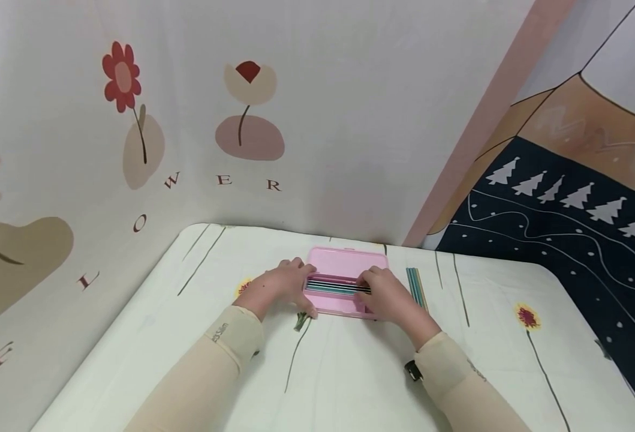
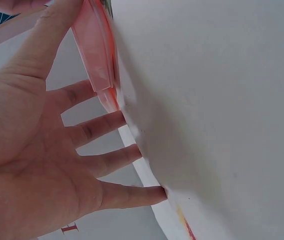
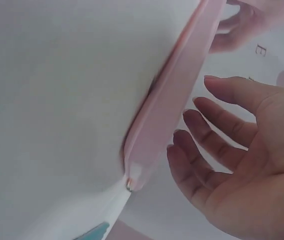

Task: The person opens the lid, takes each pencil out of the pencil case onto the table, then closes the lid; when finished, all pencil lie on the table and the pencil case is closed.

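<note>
A pink pencil case [image 1: 348,261] lies with its lid folded back on the cloth. Several dark and teal pencils [image 1: 330,287] lie lengthwise in its tray. My left hand [image 1: 280,287] spans the case's left end, thumb against the front wall. Its other fingers [image 2: 101,127] are straight and spread, with tips down at the cloth. My right hand [image 1: 387,294] is over the right end of the tray, at the pencils' ends. In the right wrist view its fingers [image 3: 209,145] bend loosely beside the case wall [image 3: 169,105], and no pencil shows between them; the case wall hides the pencils there.
Several more teal pencils [image 1: 415,285] lie on the cloth just right of the case. The white flowered cloth [image 1: 349,378] covers the table. Behind and left hangs a printed curtain [image 1: 360,120]; a dark tree-patterned fabric [image 1: 554,222] borders the right.
</note>
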`<state>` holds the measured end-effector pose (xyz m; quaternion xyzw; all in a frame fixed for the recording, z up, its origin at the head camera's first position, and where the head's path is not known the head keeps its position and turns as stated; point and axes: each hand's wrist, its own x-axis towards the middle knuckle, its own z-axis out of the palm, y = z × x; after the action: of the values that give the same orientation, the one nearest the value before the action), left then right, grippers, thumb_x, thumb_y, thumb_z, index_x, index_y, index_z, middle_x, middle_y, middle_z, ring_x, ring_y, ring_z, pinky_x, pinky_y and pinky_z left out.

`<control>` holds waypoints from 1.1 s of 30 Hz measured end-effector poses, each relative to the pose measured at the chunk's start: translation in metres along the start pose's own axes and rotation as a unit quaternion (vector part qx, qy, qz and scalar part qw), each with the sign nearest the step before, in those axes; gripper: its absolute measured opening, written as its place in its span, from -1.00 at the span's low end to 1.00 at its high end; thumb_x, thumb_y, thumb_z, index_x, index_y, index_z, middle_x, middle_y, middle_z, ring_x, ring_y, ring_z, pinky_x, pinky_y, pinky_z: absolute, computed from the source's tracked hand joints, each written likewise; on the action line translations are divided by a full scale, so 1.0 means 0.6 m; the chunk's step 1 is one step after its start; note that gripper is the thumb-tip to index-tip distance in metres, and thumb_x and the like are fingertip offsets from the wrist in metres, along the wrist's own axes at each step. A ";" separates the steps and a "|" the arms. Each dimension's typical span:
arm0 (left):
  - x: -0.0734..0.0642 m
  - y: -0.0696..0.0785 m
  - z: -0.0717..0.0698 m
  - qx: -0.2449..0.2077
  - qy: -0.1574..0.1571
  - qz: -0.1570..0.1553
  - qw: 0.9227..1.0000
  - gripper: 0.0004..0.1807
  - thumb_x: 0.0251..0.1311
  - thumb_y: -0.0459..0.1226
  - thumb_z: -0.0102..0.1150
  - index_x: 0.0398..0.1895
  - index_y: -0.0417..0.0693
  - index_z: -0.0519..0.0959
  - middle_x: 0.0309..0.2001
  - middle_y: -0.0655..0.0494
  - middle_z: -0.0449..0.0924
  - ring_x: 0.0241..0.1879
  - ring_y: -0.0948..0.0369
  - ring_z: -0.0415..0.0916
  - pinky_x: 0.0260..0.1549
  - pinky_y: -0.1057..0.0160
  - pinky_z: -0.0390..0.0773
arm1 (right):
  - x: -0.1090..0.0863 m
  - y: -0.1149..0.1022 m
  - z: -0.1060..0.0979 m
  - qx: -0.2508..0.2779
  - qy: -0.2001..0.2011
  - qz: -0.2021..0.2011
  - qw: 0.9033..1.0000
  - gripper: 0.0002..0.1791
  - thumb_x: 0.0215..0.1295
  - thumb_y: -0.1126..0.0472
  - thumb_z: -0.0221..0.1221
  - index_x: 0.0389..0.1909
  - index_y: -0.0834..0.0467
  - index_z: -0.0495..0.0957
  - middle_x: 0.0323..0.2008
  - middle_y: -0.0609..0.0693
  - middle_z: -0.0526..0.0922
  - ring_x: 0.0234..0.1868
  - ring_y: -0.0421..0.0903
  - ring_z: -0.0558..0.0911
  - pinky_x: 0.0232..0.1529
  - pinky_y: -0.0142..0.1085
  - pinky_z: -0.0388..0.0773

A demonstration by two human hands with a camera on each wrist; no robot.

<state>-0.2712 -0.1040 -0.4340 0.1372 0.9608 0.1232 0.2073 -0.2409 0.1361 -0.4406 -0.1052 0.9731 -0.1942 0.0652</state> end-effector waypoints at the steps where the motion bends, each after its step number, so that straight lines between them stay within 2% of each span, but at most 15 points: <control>1: 0.000 0.001 0.000 0.000 0.000 0.000 1.000 0.21 -0.08 0.23 0.68 0.65 0.15 0.29 0.55 -0.04 0.34 0.53 -0.08 0.27 0.48 -0.34 0.42 | 0.001 -0.004 0.003 -0.011 0.000 -0.008 1.000 -0.67 0.44 0.10 0.39 0.12 0.15 0.70 0.07 0.05 0.70 0.10 0.01 0.58 0.30 -0.06 0.66; 4: -0.001 0.002 -0.001 0.002 0.000 0.003 1.000 0.21 -0.08 0.24 0.67 0.65 0.14 0.29 0.53 -0.05 0.35 0.52 -0.08 0.28 0.47 -0.34 0.44 | 0.004 -0.012 0.008 -0.033 0.000 -0.027 0.999 -0.63 0.45 0.07 0.38 0.17 0.13 0.69 0.15 0.04 0.68 0.18 0.03 0.54 0.34 -0.04 0.61; 9: -0.001 0.001 -0.001 0.007 -0.001 0.008 1.000 0.22 -0.07 0.25 0.66 0.66 0.13 0.27 0.53 -0.06 0.35 0.51 -0.08 0.28 0.48 -0.34 0.43 | 0.013 -0.020 0.014 -0.049 -0.010 -0.033 0.998 -0.57 0.44 0.02 0.38 0.23 0.11 0.68 0.22 0.04 0.67 0.19 0.05 0.51 0.34 -0.02 0.57; 16: 0.001 0.001 -0.001 0.008 -0.003 0.008 1.000 0.22 -0.05 0.26 0.64 0.67 0.15 0.25 0.55 -0.06 0.33 0.53 -0.08 0.26 0.49 -0.34 0.41 | 0.021 -0.023 0.014 -0.033 -0.036 -0.031 0.998 -0.57 0.44 0.03 0.39 0.23 0.11 0.68 0.21 0.03 0.64 0.19 0.04 0.53 0.38 -0.02 0.57; 23: 0.001 0.001 -0.002 0.005 -0.002 0.003 1.000 0.22 -0.07 0.26 0.66 0.67 0.15 0.26 0.53 -0.05 0.34 0.49 -0.06 0.28 0.47 -0.32 0.45 | 0.025 -0.023 0.008 -0.008 -0.051 -0.039 0.998 -0.68 0.45 0.08 0.38 0.13 0.12 0.71 0.10 0.02 0.64 0.07 -0.02 0.58 0.36 -0.05 0.63; 28: 0.002 0.000 -0.002 0.002 -0.004 0.005 1.000 0.22 -0.07 0.24 0.67 0.66 0.13 0.27 0.50 -0.04 0.35 0.46 -0.05 0.29 0.45 -0.29 0.48 | 0.029 -0.022 0.007 0.014 -0.064 -0.047 0.997 -0.86 0.46 0.15 0.36 -0.07 0.10 0.68 -0.10 -0.02 0.62 -0.10 -0.07 0.56 0.13 -0.14 0.66; 33: 0.002 -0.002 -0.002 0.007 -0.004 0.012 1.000 0.22 -0.07 0.25 0.66 0.66 0.12 0.27 0.51 -0.05 0.35 0.49 -0.07 0.28 0.45 -0.31 0.47 | 0.034 -0.024 0.008 0.029 -0.073 -0.047 0.996 -0.84 0.46 0.19 0.36 -0.03 0.09 0.64 -0.19 -0.04 0.61 -0.14 -0.07 0.54 0.02 -0.18 0.59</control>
<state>-0.2728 -0.1051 -0.4339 0.1504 0.9590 0.1185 0.2089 -0.2575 0.1169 -0.4410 -0.1627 0.9538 -0.2170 0.1294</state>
